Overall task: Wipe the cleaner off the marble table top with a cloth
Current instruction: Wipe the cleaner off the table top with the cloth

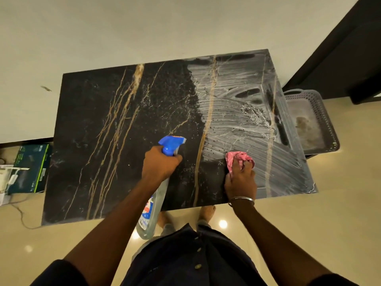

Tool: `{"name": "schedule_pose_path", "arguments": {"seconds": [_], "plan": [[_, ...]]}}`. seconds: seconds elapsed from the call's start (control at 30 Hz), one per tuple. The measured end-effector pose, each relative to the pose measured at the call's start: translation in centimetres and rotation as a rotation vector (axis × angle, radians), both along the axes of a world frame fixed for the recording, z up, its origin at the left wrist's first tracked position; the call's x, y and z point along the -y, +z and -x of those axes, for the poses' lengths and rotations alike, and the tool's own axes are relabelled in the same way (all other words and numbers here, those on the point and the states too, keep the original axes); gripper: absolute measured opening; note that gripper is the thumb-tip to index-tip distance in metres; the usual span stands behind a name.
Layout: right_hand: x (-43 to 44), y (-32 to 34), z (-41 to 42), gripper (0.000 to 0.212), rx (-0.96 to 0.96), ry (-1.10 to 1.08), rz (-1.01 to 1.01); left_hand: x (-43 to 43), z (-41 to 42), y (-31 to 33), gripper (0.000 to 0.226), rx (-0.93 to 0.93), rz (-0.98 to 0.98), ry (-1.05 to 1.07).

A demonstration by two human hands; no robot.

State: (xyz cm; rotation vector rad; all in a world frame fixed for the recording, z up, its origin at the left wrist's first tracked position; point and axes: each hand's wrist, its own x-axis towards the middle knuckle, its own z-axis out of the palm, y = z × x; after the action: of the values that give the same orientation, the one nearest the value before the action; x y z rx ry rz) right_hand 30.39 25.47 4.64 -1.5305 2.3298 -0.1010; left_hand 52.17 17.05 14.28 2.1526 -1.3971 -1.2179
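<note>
Right hand (240,178) grips the pink cloth (237,159), bunched under its fingertips on the marble table top (123,120); left hand (160,164) holds the spray bottle (152,207).

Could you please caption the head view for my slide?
Right hand presses pink cloth on cleaner-streaked marble table; left hand holds spray bottle.

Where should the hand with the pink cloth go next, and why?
Probably sweep the pink cloth in the right hand rightward and away: white cleaner streaks cover that part of the marble table top, right beside the cloth.
</note>
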Motion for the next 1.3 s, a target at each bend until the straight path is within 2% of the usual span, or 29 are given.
{"name": "schedule_pose_path", "arguments": {"seconds": [0.1,0.27,0.37,0.47,0.77,0.97,1.2,1.3], "plan": [[1.5,0.2,-3.2,0.060,0.047,0.042,0.032,-0.4,0.1,0.4,0.031,0.006,0.013,0.038],[3.9,0.6,-10.0,0.065,0.146,0.419,0.087,-0.8,0.0,1.2,0.030,0.086,0.035,0.107],[4.3,1.1,-11.5,0.060,0.130,0.515,0.085,-0.7,-0.3,1.5,0.025,0.104,0.049,0.115],[4.4,0.2,-10.0,0.057,0.132,0.507,0.049,-0.5,-0.7,1.5,0.019,0.121,0.056,0.088],[4.9,-0.3,2.2,0.057,0.006,0.038,0.054,1.8,-1.3,1.3,0.027,0.040,0.050,0.068],[5.7,0.1,0.4,0.051,-0.002,-0.136,0.075,4.1,-2.6,1.1,0.028,0.003,0.046,0.031],[7.8,-0.3,-9.8,0.064,0.028,0.180,0.036,6.2,-2.9,0.7,0.028,0.026,0.036,-0.010],[8.4,-0.6,-11.7,0.061,0.041,0.327,0.016,7.1,-2.8,0.8,0.017,0.033,0.034,-0.040]]}}
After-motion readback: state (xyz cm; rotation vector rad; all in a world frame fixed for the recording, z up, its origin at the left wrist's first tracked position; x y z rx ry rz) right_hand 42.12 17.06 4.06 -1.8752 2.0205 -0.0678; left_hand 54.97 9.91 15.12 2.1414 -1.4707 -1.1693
